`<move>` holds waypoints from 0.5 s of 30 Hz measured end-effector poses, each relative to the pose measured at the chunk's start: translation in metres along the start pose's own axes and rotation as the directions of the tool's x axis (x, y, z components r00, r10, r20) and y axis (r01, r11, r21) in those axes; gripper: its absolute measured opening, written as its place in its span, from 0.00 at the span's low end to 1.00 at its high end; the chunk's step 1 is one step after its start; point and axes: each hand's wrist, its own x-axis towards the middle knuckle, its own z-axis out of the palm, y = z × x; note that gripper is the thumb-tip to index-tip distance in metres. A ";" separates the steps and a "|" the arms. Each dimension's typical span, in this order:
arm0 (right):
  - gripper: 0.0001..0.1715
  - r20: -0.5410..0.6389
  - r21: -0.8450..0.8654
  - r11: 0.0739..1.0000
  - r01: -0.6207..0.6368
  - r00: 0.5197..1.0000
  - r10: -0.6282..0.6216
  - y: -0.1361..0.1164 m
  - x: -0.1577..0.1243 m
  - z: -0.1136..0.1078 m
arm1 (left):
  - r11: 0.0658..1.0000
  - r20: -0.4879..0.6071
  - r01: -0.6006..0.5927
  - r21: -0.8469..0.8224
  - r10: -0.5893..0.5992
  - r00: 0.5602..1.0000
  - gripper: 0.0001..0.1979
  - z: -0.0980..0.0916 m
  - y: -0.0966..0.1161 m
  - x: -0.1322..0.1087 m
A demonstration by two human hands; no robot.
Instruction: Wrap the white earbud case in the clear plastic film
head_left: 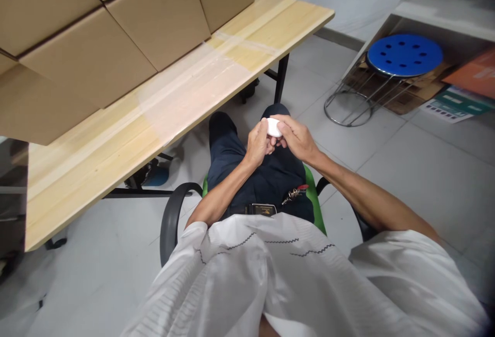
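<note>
A table [96, 167] lies left of the fingers [286, 120] of the left hand [257, 144] and right hand [298, 137], which pinch a white object [274, 128], likely light and stiff, best held by its edges.

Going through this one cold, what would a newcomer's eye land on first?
Probably the bright blue stool at the upper right, the strongest color in view. Next might come the large cardboard boxes stacked on the wooden table at the upper left. Near the middle, a small white object stands out, held between the left hand and right hand.
</note>
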 end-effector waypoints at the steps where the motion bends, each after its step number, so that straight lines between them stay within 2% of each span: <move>1: 0.51 0.008 -0.012 1.000 0.007 1.000 -0.007 0.001 0.000 0.000 | 1.000 -0.002 -0.004 -0.002 0.004 1.000 0.38 0.000 -0.001 0.000; 7: 0.41 -0.007 -0.103 0.994 0.039 0.999 -0.040 0.003 -0.001 0.001 | 0.999 -0.027 -0.012 0.044 0.013 1.000 0.38 -0.005 -0.003 0.004; 11: 0.35 0.026 -0.033 0.999 0.016 1.000 -0.015 0.004 0.002 -0.004 | 0.996 0.002 -0.013 0.091 0.013 1.000 0.36 -0.010 0.003 0.005; 15: 0.35 0.083 0.024 1.000 0.011 0.996 -0.013 0.005 0.006 -0.011 | 0.996 0.026 0.004 0.094 -0.006 1.000 0.35 -0.010 0.010 0.005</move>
